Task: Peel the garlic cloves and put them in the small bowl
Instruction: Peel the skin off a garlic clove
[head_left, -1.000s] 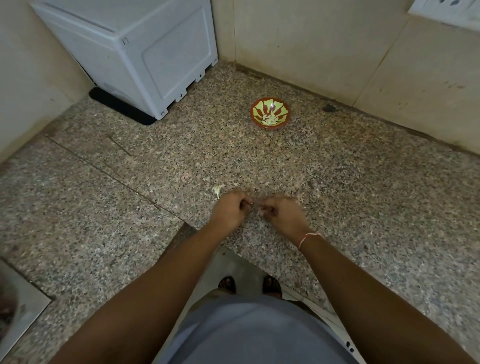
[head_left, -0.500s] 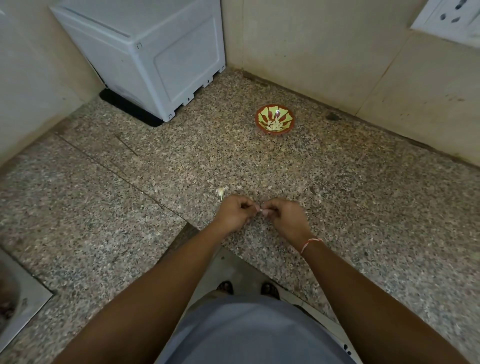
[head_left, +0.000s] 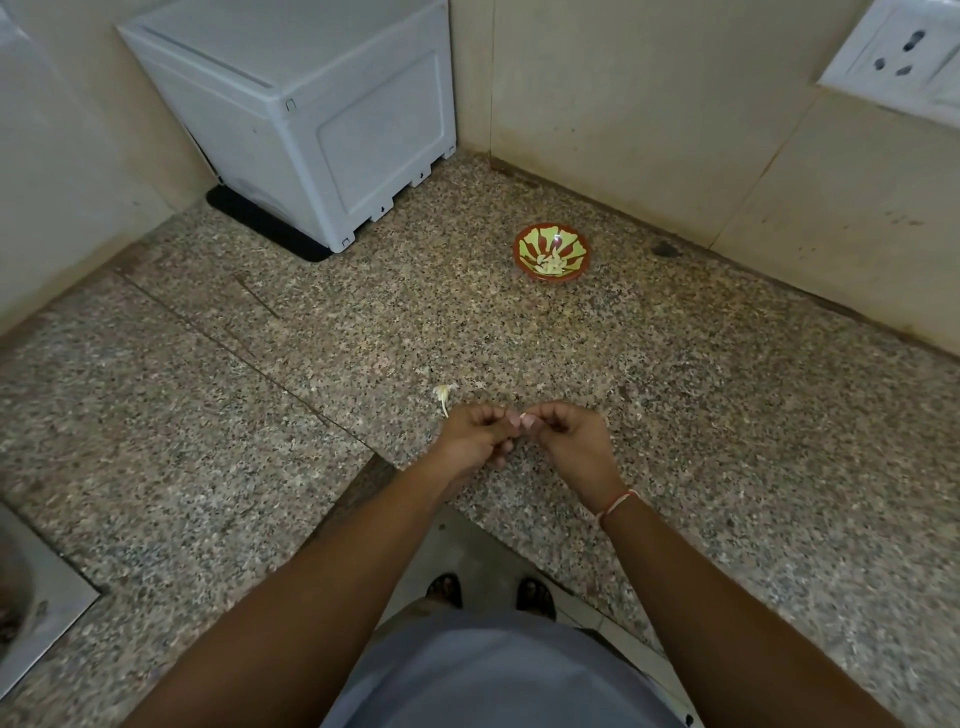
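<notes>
My left hand (head_left: 475, 434) and my right hand (head_left: 563, 439) meet fingertip to fingertip just above the speckled granite counter (head_left: 311, 395). Between them they pinch a small pale garlic clove (head_left: 521, 419), mostly hidden by the fingers. A scrap of garlic skin (head_left: 442, 395) lies on the counter just left of my left hand. The small red bowl (head_left: 551, 252) with a green pattern stands well beyond my hands, near the back wall, and holds a few pale peeled cloves.
A white boxy appliance (head_left: 322, 119) stands in the back left corner on a black mat. A wall socket (head_left: 898, 57) is at the upper right. A steel sink edge (head_left: 36, 613) shows at the lower left. The counter's front edge runs under my forearms.
My hands stay together on the clove with only small finger shifts. The camera has tilted, so the bowl and the appliance sit lower in view.
</notes>
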